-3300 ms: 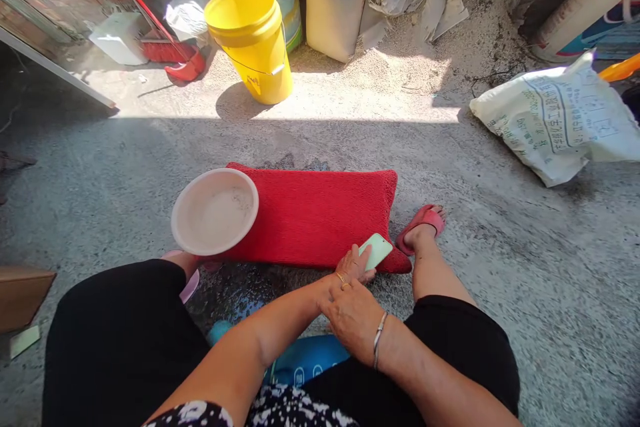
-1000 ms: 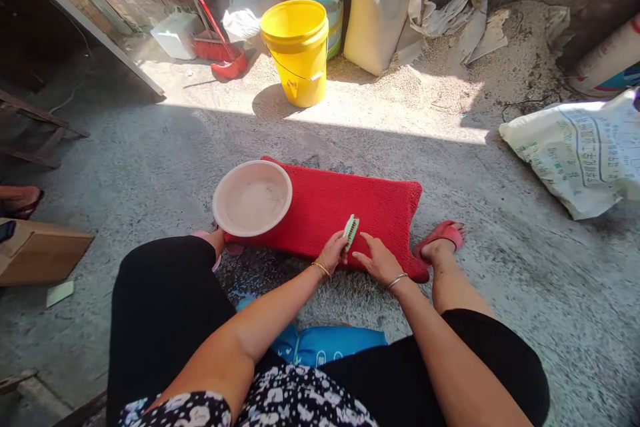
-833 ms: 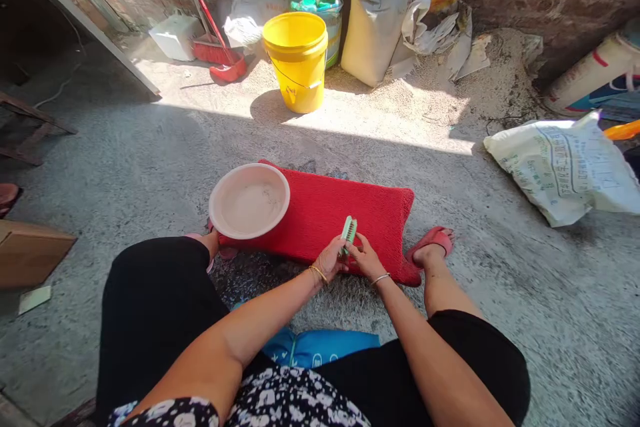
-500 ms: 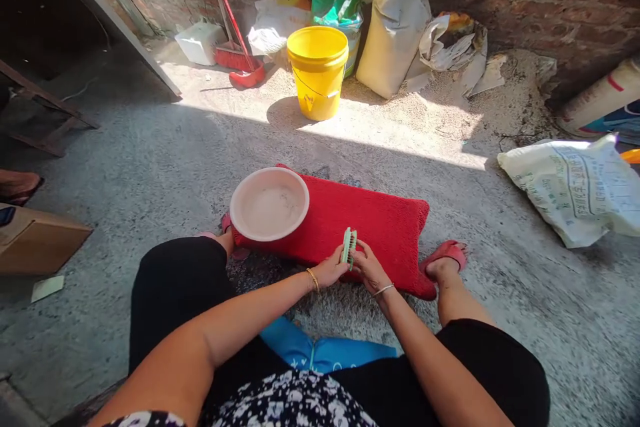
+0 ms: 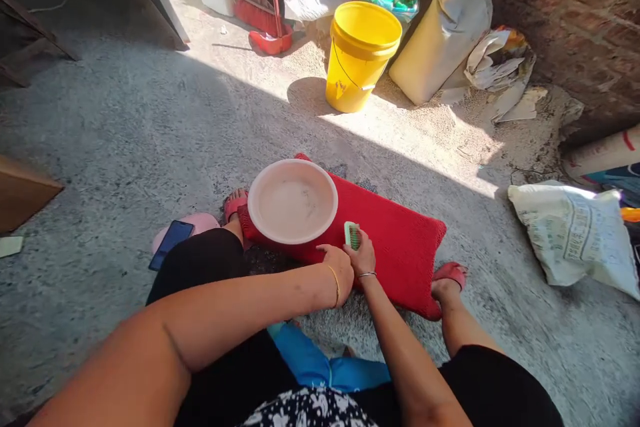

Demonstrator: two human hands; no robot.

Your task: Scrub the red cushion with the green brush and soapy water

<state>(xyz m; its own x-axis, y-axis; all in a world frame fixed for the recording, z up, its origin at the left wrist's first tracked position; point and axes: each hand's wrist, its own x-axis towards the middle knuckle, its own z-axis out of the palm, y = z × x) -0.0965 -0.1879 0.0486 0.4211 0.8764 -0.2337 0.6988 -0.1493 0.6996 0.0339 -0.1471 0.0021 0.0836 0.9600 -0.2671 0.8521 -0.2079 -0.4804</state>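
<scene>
In the head view, the right hand (image 5: 361, 255) is closing its grip around the green scrub brush (image 5: 353, 235), bristles turned up, on the near edge of the red mat (image 5: 395, 240) lying on the floor. The left hand (image 5: 340, 265) is resting curled just beside it, holding nothing, near the pink basin (image 5: 293, 200) sitting on the mat's left end. Scrubbing well likely means turning the bristles down and pinning the mat flat with the left hand.

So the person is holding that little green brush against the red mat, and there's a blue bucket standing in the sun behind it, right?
Not quite: the bucket is yellow, not blue, as the head view shows. The rest holds: the right hand holds the green brush on the red mat, and the bucket stands in sunlight behind it.
</scene>
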